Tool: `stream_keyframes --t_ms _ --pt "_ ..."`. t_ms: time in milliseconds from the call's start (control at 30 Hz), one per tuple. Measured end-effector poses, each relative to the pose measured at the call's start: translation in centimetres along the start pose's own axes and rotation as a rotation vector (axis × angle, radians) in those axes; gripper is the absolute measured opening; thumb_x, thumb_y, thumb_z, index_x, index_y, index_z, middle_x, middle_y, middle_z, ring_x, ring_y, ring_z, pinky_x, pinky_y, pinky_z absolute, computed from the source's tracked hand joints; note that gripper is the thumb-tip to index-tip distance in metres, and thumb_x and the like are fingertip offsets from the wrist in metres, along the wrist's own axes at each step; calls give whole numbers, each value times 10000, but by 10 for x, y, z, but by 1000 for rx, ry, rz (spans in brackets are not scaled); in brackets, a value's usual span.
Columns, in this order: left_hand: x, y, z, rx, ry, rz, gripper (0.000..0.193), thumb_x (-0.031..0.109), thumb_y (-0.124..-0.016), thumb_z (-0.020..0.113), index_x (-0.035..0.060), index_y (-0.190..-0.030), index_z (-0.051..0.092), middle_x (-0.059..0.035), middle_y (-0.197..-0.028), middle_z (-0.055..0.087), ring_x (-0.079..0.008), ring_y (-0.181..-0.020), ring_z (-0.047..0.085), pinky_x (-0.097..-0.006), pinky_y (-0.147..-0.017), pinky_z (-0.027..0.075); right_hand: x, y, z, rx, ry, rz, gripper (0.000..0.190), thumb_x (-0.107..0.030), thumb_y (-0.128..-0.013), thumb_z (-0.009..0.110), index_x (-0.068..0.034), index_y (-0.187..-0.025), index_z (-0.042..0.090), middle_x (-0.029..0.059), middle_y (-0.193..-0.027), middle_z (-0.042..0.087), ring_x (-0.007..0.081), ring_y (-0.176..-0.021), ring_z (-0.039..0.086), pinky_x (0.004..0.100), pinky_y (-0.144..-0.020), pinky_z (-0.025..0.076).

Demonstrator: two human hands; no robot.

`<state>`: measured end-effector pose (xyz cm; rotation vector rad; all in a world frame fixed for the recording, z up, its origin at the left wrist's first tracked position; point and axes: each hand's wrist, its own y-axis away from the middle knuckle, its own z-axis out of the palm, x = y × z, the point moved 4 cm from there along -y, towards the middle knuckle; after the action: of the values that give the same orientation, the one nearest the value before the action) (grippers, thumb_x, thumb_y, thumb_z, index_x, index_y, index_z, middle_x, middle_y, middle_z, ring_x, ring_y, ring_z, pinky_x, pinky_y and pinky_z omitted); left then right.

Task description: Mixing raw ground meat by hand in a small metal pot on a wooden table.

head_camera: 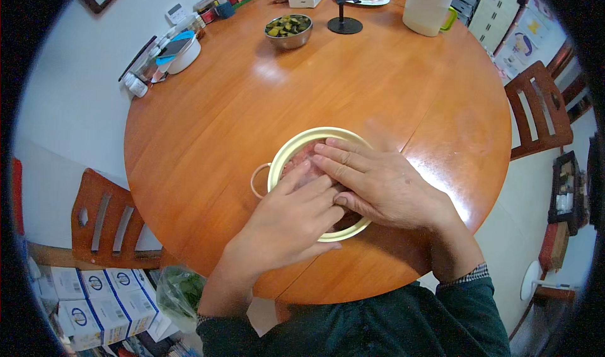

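A round pot [279, 165] with a cream rim and a looped handle [255, 181] stands near the front of the wooden table. Inside it lies pinkish-red raw meat [302, 156], visible between the rim and my fingers. My left hand [293, 215] reaches over the near left rim, its index finger extended onto the meat and the other fingers bent. From the right, my right hand [385, 182] crosses the rim with its fingers stretched over the meat, beside the left fingers. Its thumb lies near my left fingertips. Both hands hide much of the pot's contents, including anything between the fingertips.
Farther back on the round table [212, 135] stand a metal bowl [289, 40] of cut vegetables, a black stand [344, 25] and a plastic jug [425, 12]. Containers [182, 57] line the left edge. Wooden chairs [111, 224] [539, 111] flank the table; boxes [101, 305] sit lower left.
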<state>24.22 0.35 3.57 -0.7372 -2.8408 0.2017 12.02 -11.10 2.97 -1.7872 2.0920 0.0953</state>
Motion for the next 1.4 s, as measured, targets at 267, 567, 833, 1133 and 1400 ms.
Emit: stream_keyframes --t_ms 267,567,833,1133,1400 --pt "-6 -2 -6 170 5 -22 515 365 -665 858 86 -1051 660 -94 -1193 620 -282 -1263 541 -499 -1164 351 4 -5 -3 38 87 29 597 -432 -1026 502 -84 -1509 456 90 -1546 490 228 -1462 418 629 -1214 171" --pt "-17 14 -17 138 41 -74 733 439 -691 835 47 -1273 621 -174 -1407 571 -353 -1405 456 -567 -1199 295 -9 -10 -14 -37 117 47 722 -547 -1016 475 -52 -1535 388 131 -1566 449 267 -1480 389 668 -1186 199" --pt "-27 29 -22 81 -42 -263 949 412 -656 863 -30 -1417 507 -198 -1532 469 -337 -1435 429 -658 -1210 181 -21 -15 -1 -97 275 5 1009 -753 -917 441 -13 -1584 280 181 -1628 334 306 -1526 295 639 -1219 130" --pt "-27 27 -15 43 -104 -296 946 353 -672 855 -52 -1434 468 -206 -1556 427 -345 -1462 387 -655 -1213 172 -21 -8 0 30 226 -68 1052 -770 -894 461 77 -1512 374 228 -1575 409 326 -1487 374 614 -1232 87" --pt "-26 17 -15 103 -59 -321 1055 374 -657 869 -48 -1498 392 -203 -1585 386 -336 -1486 357 -667 -1209 157 -25 -1 -6 -2 160 -125 1029 -710 -835 605 46 -1501 398 222 -1556 426 351 -1481 371 607 -1223 152"
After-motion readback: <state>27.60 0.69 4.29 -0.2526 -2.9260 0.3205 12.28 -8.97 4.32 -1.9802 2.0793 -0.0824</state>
